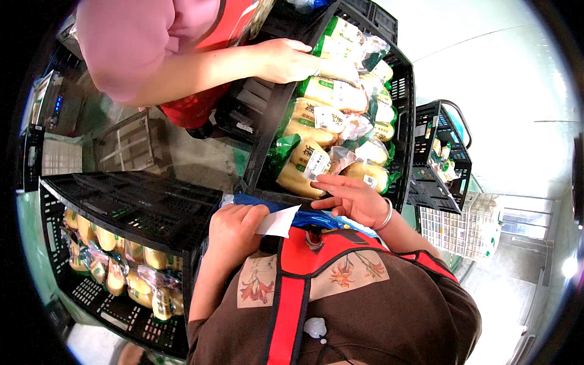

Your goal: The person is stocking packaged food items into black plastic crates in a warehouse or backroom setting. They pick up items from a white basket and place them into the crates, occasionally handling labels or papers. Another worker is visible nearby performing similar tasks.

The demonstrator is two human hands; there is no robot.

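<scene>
My left hand (239, 230) is closed with a blank white slip of paper (280, 222) pinched in it, in front of my chest. My right hand (354, 202) is open, fingers stretched out toward a bagged pack of pale yellow oblong produce (304, 167) with a white label. Its fingertips are at the label's lower edge; whether they touch it I cannot tell. That pack lies at the near end of a black plastic crate (403, 121), among several similar green-and-clear bags in rows. Below the crate's near edge, blue plastic (243, 199) shows behind my hands.
Across from me at the left, another person in a pink sleeve (125, 52) reaches a hand (283, 60) to the crate's far packs. A second black crate (121, 207) of similar packs stands at lower left. Another black crate (453, 155) and stacked white crates (462, 225) are at right.
</scene>
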